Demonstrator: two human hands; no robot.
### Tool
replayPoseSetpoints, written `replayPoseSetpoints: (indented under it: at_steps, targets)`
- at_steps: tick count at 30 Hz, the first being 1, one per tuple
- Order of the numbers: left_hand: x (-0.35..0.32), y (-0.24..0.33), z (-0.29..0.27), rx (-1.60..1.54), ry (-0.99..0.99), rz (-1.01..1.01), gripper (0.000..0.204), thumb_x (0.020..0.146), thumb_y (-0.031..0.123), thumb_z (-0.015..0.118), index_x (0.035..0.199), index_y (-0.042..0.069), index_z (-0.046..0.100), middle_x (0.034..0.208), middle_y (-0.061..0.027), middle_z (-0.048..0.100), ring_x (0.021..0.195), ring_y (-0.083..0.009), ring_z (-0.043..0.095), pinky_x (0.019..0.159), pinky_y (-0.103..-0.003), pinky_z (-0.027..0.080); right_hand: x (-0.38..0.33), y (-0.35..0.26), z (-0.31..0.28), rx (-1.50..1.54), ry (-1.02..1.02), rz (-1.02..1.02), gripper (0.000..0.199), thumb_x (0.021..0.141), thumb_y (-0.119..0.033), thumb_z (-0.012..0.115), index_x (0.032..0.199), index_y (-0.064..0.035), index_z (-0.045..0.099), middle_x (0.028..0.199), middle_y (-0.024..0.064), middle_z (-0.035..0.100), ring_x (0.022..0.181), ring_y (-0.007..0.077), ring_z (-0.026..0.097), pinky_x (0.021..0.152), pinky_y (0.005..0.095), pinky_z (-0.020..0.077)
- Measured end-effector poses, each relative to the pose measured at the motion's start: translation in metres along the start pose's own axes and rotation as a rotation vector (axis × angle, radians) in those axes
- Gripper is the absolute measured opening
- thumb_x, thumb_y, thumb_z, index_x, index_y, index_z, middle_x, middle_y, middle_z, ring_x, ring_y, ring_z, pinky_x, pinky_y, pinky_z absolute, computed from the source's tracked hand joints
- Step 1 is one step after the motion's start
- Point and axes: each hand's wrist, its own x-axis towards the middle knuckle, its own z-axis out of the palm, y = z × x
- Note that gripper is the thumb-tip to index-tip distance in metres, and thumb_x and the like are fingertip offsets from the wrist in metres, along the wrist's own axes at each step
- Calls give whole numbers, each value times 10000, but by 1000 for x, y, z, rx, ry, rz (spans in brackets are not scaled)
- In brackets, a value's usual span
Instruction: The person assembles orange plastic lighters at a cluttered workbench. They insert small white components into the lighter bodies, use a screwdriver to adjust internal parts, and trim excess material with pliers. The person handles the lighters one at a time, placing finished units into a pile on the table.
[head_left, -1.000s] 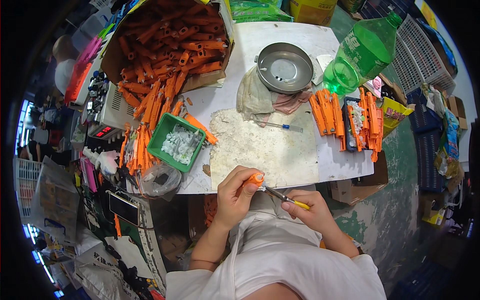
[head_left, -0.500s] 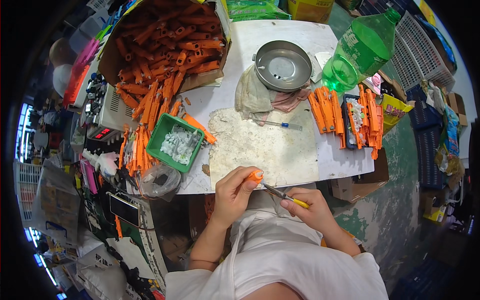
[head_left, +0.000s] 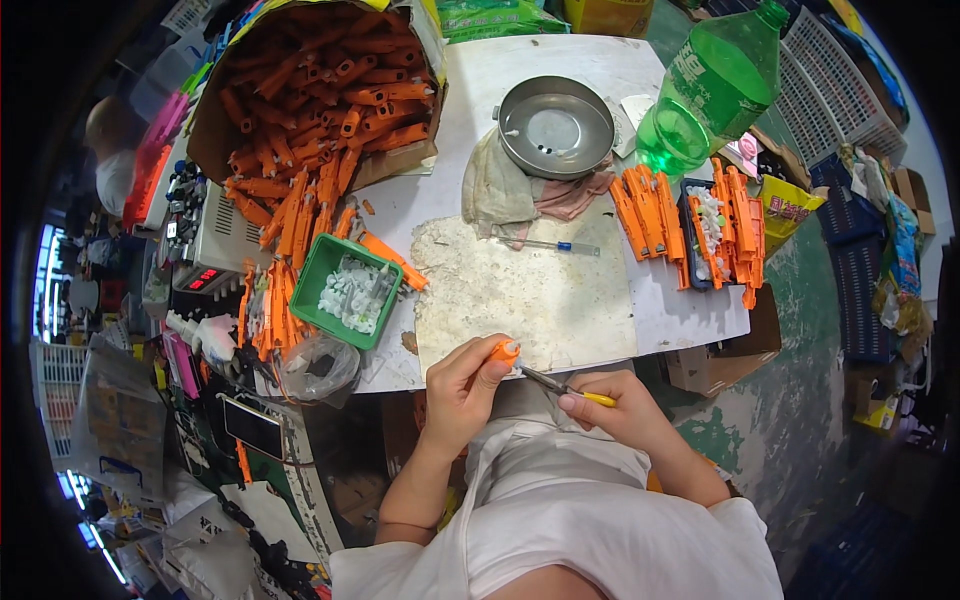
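Just off the table's front edge, my left hand [head_left: 463, 383] pinches an orange plastic piece [head_left: 506, 350] with a small whitish bit at its end. My right hand [head_left: 618, 408] is closed around a slim yellow-handled metal tool [head_left: 549, 382]; its dark tip meets or nearly meets the whitish end of the piece, and I cannot tell which. The fingers cover most of the orange piece. Ahead of both hands lies a worn cream work board [head_left: 540, 300]. To the left, a green bin [head_left: 331, 322] holds small white and translucent parts.
A box [head_left: 430, 150] of orange plastic pieces spills onto the table at left. A metal bowl [head_left: 597, 160] sits on a rag at the back, with a pen [head_left: 565, 247] before it. Farther right are orange pieces [head_left: 652, 215], a dark tray and a large green bottle [head_left: 710, 85].
The view has shifted slightly. Both hands keep their grips; the tool's tip and the orange piece stay close together, with the piece turned a little.
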Motion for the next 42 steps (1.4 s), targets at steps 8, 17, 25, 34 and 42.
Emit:
replayPoseSetpoints:
  at_steps: [8, 17, 25, 34, 42]
  targets:
    - [-8, -11, 4, -73, 42, -113, 327, 914, 254, 609, 1046, -44, 633, 799, -46, 616, 685, -78, 543, 611, -205, 439, 1, -5, 10, -233, 199, -182, 299, 860, -204, 656, 674, 23, 599, 668, 96, 590, 557, 213, 554, 569, 318, 439]
    - [1, -25, 0, -30, 2, -286, 295, 938, 213, 575, 1072, -46, 622, 749, -22, 583, 649, -69, 502, 574, -202, 411, 14, -1, 5, -1178, 275, -538, 220, 780, -199, 677, 675, -32, 579, 747, 69, 505, 704, 220, 509, 624, 332, 431]
    - [3, -24, -4, -98, 148, -148, 331, 935, 238, 584, 1108, -43, 605, 765, -1, 571, 669, -58, 486, 587, -198, 397, 36, -23, -22, -840, 214, -539, 239, 806, -238, 671, 688, -38, 616, 859, 94, 580, 780, 251, 540, 724, 374, 443]
    - [-3, -14, -27, -643, -300, -341, 367, 932, 294, 574, 1072, -44, 604, 770, -52, 594, 649, -83, 520, 590, -205, 424, 41, -35, -30, -849, 250, -835, 256, 763, -264, 725, 732, -40, 606, 914, 59, 585, 921, 229, 560, 971, 462, 379]
    - [2, 2, -23, -513, -354, -238, 328, 895, 266, 620, 1021, -37, 622, 762, -70, 606, 640, -107, 538, 564, -243, 436, 30, -32, -36, -954, 234, -881, 264, 724, -223, 762, 740, -26, 589, 899, 80, 586, 820, 229, 585, 720, 362, 485]
